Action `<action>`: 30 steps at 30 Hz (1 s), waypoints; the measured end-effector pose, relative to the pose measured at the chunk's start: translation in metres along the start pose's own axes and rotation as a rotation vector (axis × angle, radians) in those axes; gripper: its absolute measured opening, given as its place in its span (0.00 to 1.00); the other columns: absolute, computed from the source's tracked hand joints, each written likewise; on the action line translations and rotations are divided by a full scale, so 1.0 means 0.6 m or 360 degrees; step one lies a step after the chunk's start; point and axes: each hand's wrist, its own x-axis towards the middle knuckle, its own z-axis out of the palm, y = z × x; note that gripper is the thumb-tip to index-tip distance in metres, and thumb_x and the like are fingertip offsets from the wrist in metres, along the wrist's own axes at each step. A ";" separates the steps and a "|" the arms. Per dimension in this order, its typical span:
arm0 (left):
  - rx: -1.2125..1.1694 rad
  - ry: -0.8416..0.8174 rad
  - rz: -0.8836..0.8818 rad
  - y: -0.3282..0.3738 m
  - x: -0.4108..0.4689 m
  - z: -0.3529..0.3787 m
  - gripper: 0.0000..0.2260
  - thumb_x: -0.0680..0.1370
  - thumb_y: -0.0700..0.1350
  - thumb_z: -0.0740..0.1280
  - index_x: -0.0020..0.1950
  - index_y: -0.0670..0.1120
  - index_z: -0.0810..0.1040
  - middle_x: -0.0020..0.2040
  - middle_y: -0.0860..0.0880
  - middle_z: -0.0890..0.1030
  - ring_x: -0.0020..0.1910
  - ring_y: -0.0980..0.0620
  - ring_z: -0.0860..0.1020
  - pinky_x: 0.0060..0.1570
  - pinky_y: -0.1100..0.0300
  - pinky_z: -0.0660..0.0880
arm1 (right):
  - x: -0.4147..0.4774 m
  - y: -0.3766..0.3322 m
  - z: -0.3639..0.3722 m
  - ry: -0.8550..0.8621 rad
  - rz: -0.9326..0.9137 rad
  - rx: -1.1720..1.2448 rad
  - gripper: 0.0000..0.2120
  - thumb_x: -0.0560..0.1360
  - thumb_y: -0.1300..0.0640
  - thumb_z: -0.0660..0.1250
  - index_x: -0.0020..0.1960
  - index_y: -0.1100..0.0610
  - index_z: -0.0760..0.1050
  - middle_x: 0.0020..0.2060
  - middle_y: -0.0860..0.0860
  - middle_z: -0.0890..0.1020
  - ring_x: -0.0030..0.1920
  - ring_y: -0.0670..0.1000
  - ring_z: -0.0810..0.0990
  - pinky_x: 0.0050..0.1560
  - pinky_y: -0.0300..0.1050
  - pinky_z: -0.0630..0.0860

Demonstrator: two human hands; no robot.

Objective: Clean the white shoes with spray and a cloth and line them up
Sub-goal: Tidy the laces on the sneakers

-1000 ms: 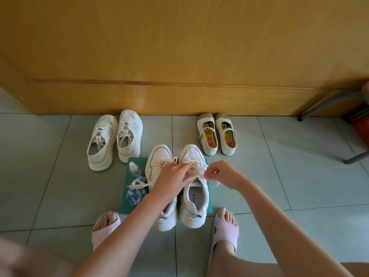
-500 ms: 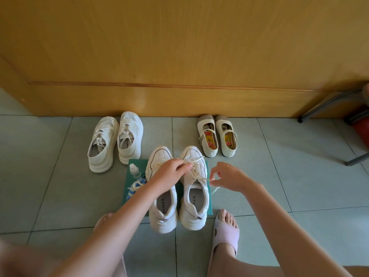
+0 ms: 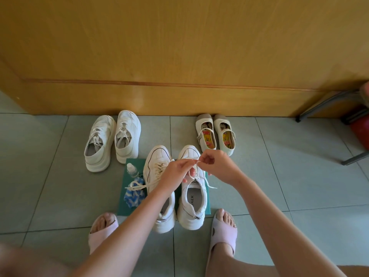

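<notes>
Two white sneakers stand side by side on a green mat [image 3: 122,205] in front of me. My left hand [image 3: 176,171] and my right hand [image 3: 216,166] both pinch the cream lace [image 3: 196,163] of the right sneaker [image 3: 192,206] above its tongue. The left sneaker [image 3: 157,162] has a tied bow trailing to the left. A small clear spray bottle [image 3: 132,170] lies on the mat beside it, with a blue-and-white cloth [image 3: 134,196] just below.
Another white sneaker pair [image 3: 112,139] stands at the back left near a wooden door [image 3: 179,56]. Small strap shoes [image 3: 215,134] sit at the back right. Metal chair legs [image 3: 323,104] and a red object [image 3: 361,132] are at the far right. My slippered feet [image 3: 222,234] flank the mat.
Both hands have risen and come together over the right sneaker's lace, pulling it up. The camera view shifted slightly downward.
</notes>
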 end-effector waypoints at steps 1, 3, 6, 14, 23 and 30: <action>0.0070 -0.0044 0.0025 -0.001 0.001 0.004 0.14 0.80 0.49 0.61 0.38 0.48 0.79 0.34 0.51 0.79 0.31 0.58 0.75 0.32 0.65 0.70 | 0.000 0.001 0.002 0.0049 -0.0001 0.0029 0.03 0.74 0.58 0.68 0.43 0.58 0.76 0.33 0.49 0.78 0.31 0.46 0.74 0.36 0.40 0.75; 0.0099 -0.0165 -0.0030 0.001 0.002 0.007 0.14 0.81 0.47 0.58 0.39 0.46 0.77 0.34 0.51 0.77 0.33 0.55 0.73 0.34 0.64 0.70 | 0.002 0.002 0.007 0.0115 0.0004 0.0077 0.04 0.74 0.58 0.69 0.43 0.59 0.77 0.32 0.51 0.79 0.29 0.44 0.74 0.33 0.37 0.73; 0.0195 -0.0300 -0.0059 0.002 0.003 0.009 0.09 0.80 0.43 0.59 0.43 0.48 0.76 0.35 0.52 0.77 0.36 0.55 0.73 0.38 0.63 0.70 | 0.007 -0.001 0.014 0.0202 0.0028 0.0154 0.06 0.74 0.57 0.69 0.43 0.59 0.78 0.33 0.53 0.81 0.28 0.44 0.73 0.30 0.35 0.71; 0.0035 -0.0129 0.0027 -0.002 0.002 0.014 0.10 0.80 0.45 0.61 0.40 0.46 0.75 0.33 0.50 0.76 0.27 0.59 0.71 0.32 0.68 0.69 | 0.010 -0.002 0.015 0.0216 -0.0057 0.0044 0.06 0.78 0.60 0.64 0.49 0.59 0.79 0.42 0.51 0.79 0.38 0.45 0.75 0.39 0.34 0.72; 0.0139 -0.0182 -0.0070 -0.001 0.005 0.007 0.12 0.83 0.47 0.55 0.46 0.45 0.75 0.36 0.52 0.77 0.32 0.59 0.73 0.34 0.68 0.70 | 0.005 0.005 -0.003 0.0037 -0.0115 -0.0171 0.02 0.73 0.59 0.70 0.45 0.54 0.78 0.42 0.46 0.77 0.40 0.42 0.73 0.40 0.30 0.71; -0.0003 -0.0050 -0.0095 0.004 0.004 0.011 0.13 0.80 0.48 0.61 0.50 0.41 0.80 0.33 0.52 0.80 0.28 0.59 0.73 0.32 0.67 0.71 | 0.012 0.025 0.007 -0.0133 0.0088 -0.0139 0.02 0.80 0.58 0.60 0.49 0.55 0.69 0.39 0.46 0.74 0.38 0.46 0.71 0.39 0.34 0.69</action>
